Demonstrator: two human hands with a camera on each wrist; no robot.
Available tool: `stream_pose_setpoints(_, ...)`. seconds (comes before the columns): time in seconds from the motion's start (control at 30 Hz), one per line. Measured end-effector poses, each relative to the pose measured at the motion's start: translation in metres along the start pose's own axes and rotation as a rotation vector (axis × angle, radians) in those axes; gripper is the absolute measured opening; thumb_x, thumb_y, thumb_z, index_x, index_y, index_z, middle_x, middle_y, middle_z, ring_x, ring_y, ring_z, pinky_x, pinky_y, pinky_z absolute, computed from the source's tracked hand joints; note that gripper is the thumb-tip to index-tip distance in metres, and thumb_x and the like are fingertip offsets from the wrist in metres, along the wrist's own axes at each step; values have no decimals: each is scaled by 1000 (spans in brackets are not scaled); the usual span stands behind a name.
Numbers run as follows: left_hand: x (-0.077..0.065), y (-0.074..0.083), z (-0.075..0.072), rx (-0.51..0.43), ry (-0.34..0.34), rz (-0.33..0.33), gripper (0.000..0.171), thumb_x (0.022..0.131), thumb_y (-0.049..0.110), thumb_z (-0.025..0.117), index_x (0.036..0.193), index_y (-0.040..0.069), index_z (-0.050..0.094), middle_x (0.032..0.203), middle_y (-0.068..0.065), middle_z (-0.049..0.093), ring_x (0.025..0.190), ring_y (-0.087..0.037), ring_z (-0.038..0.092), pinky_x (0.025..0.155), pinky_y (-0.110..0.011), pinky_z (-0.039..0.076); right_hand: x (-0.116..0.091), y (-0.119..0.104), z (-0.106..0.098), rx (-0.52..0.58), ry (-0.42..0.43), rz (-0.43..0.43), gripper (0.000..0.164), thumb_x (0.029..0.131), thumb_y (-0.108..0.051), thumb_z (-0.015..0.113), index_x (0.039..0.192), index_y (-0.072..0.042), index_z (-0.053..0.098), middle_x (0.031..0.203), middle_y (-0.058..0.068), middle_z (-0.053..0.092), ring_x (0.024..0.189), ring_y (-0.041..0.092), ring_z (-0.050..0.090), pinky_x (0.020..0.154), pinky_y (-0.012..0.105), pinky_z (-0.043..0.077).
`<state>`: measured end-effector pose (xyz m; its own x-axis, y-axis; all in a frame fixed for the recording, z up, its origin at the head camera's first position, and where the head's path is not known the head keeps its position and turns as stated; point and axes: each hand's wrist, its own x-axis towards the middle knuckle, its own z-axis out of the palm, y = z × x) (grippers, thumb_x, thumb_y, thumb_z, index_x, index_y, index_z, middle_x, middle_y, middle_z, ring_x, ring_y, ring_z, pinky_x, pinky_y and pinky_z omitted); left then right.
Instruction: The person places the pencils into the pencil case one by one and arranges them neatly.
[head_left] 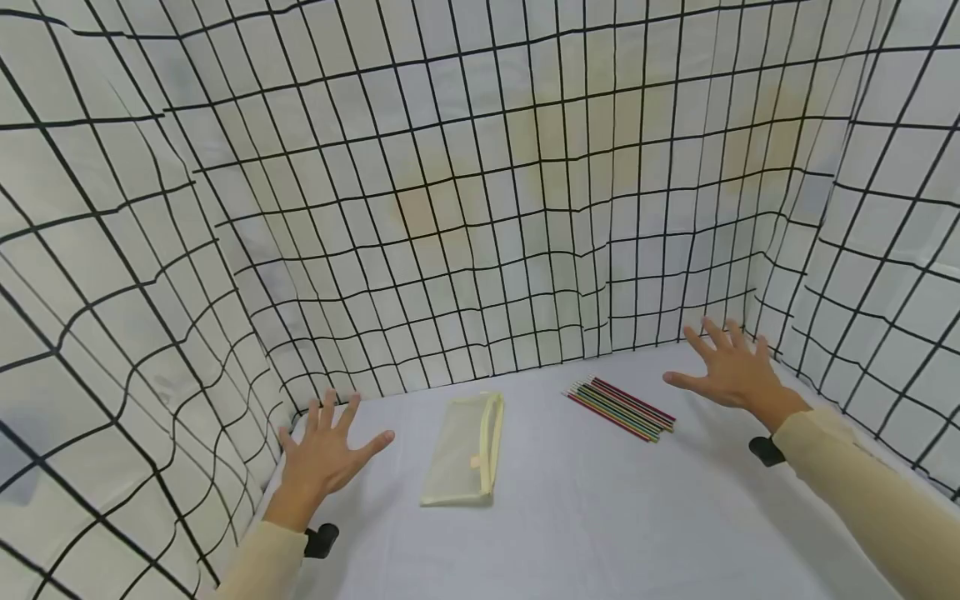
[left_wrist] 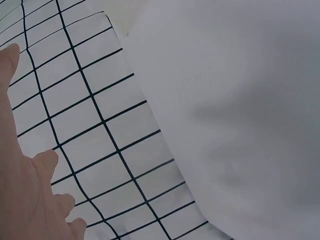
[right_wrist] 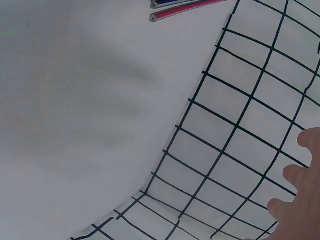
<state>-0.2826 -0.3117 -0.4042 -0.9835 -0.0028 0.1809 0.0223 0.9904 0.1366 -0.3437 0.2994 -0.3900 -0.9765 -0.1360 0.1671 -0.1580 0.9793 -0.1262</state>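
On the white table, a pale yellow-edged pouch lies near the left hand, whose grip is wide with fingers spread. To the pouch's right, coloured pencils lie slantwise in a row near the right hand, its grip equally wide.

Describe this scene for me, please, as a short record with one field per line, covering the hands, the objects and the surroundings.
Left hand: fingers spread, holding nothing, nearest the pouch
Right hand: fingers spread, holding nothing, nearest the pencils
Pouch: pale yellow, lying flat
Pencils: several colours, side by side in a row, between pouch and right hand
Table: white surface
Backdrop: white with black grid lines
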Motion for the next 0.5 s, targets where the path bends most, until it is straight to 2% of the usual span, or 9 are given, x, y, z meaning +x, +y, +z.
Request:
stream_pose_setpoints(0.27, -9, 15, 15, -37, 3, 16, 102, 88, 83, 44, 165, 21, 19, 172, -21, 4, 157, -48, 1, 108, -85, -6, -7, -13, 16, 9, 19, -19, 106, 88, -82, 47, 163, -12, 21, 168, 28, 13, 151, 59, 6, 109, 84, 3)
stream_pose_setpoints(0.5, -14, 31, 34, -82, 0, 7, 99, 89, 82, 45, 165, 23, 20, 172, -19, 5, 157, -47, 3, 109, -84, -1, -13, -31, 36, 39, 52, -39, 102, 89, -78, 49, 162, -11, 25, 167, 25, 17, 150, 57, 13, 110, 83, 10)
